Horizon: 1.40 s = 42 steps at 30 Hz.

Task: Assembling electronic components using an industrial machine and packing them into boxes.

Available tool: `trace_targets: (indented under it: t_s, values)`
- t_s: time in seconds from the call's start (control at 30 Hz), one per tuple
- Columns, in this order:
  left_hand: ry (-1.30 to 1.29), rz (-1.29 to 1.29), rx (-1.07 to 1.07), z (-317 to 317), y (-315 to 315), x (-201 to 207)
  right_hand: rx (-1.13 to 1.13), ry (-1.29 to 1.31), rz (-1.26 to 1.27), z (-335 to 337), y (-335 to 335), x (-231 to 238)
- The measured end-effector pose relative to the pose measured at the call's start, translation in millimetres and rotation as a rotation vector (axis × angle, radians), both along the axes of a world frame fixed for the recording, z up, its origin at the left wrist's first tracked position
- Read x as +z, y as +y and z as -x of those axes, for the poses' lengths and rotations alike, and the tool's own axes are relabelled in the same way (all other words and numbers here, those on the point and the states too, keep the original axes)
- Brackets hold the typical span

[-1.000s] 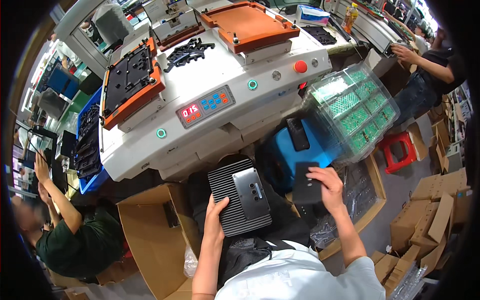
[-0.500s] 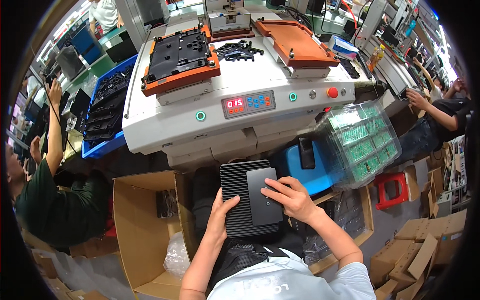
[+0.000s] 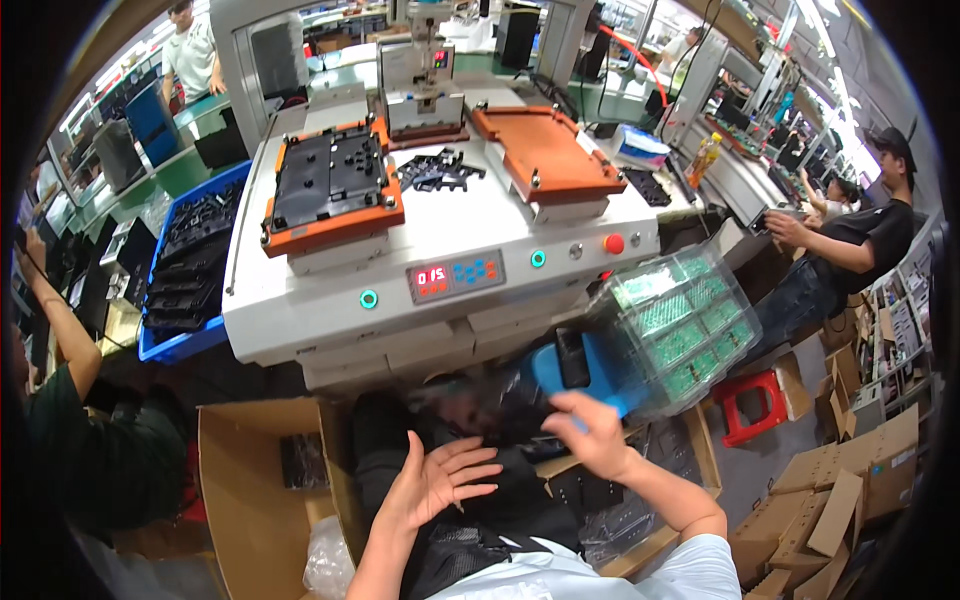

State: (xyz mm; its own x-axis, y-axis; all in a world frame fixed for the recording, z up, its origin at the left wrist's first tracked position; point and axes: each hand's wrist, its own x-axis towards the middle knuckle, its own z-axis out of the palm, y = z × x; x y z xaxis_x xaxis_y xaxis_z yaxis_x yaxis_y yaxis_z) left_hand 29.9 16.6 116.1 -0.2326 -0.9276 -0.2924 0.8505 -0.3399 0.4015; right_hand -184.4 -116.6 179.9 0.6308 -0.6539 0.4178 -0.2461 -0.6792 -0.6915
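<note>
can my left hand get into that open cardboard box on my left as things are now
Probably yes. The left hand is open and holds nothing, and the cardboard box sits right beside it with its top open and nothing between them.

White short sleeves, bare forearms

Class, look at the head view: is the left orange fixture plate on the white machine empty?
No. The left orange fixture plate carries a black panel, while the right orange fixture plate on the white machine lies bare.

This is a factory assembly hall. A big white press machine with orange fixture plates [image 3: 440, 260] stands in the middle; beside it are blue plastic part bins [image 3: 185, 270], behind it more workbenches.
</note>
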Motion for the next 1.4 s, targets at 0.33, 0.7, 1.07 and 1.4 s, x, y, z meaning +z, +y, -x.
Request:
trace_targets:
  t_s: [0.33, 0.7, 1.07, 1.4]
  values:
    - [-0.76, 0.041, 0.225, -31, 3, -30, -0.299, -0.485, -0.446, 11, -206, 158]
    - [-0.639, -0.171, 0.335, -62, 31, -138, -0.527, -0.011, -0.562, -76, -324, 164]
    - [-0.339, -0.081, 0.342, -76, 21, -153, -0.458, -0.245, -0.976, -71, -386, 123]
    - [-0.249, -0.119, 0.348, -74, 10, -154, -0.454, -0.143, -0.933, -63, -424, 98]
